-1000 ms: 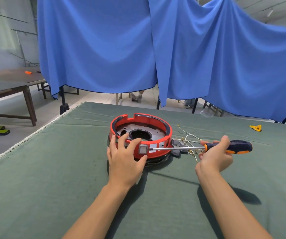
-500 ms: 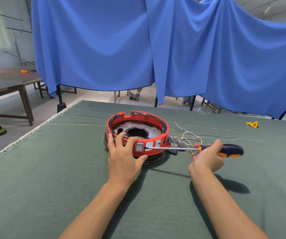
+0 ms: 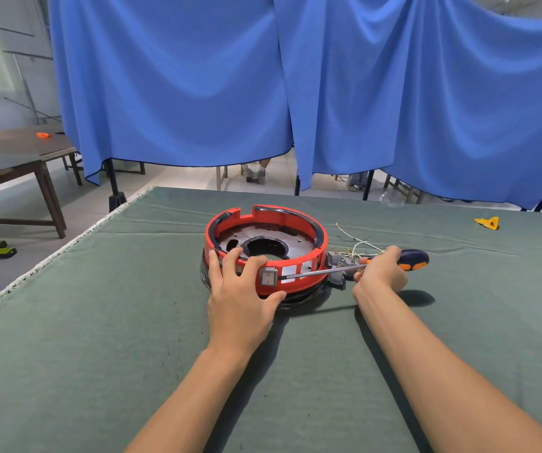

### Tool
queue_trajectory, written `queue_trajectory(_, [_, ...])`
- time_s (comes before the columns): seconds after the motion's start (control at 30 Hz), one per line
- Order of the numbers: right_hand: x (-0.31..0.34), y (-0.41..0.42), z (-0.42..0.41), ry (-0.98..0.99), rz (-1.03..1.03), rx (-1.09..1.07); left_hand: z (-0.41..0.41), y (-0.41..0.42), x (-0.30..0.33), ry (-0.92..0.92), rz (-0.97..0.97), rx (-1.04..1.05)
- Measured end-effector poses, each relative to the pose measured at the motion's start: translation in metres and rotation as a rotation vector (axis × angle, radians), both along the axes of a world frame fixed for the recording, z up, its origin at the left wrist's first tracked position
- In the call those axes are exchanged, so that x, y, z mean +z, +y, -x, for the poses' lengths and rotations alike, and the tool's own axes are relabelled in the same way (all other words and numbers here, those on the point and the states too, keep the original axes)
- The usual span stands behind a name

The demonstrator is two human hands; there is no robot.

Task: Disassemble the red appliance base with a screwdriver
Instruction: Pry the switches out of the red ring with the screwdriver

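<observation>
red appliance base (image 3: 264,248) mid green table (image 3: 99,322) | left hand (image 3: 242,294) grips its near rim | right hand (image 3: 381,271) curled round screwdriver (image 3: 354,268), tip at switch (image 3: 269,277) | loose wires (image 3: 358,245) right of base, yellow scrap (image 3: 487,222) far right | blue curtain (image 3: 296,93) behind base hides the room

Round red appliance base (image 3: 296,279) sits flat; screwdriver (image 3: 394,261) lies level against its side.

Left hand (image 3: 242,299) grips red base (image 3: 264,250); right hand (image 3: 381,271) holds screwdriver (image 3: 354,268) against its switch (image 3: 269,278).
</observation>
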State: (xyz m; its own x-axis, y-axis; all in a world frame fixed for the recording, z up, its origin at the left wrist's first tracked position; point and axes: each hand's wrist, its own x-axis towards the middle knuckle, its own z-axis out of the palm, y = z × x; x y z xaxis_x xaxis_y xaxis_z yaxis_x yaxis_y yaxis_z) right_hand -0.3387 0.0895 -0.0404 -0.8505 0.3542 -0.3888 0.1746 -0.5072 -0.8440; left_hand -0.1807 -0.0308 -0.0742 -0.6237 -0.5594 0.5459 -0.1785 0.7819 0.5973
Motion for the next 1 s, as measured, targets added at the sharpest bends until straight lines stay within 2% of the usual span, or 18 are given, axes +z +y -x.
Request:
queue_trajectory(0.33, [-0.001,-0.011,0.015,-0.007,-0.015,0.061,0.0,-0.001,0.0,-0.002,0.014,0.01])
queue_trajectory(0.67, [0.002,0.005,0.0,0.1,0.067,-0.098,0.002,0.001,0.0,-0.021,0.013,0.021])
queue_trajectory(1.0, [-0.011,0.0,0.006,0.038,0.042,-0.087,0.003,0.002,0.0,-0.014,-0.001,0.018])
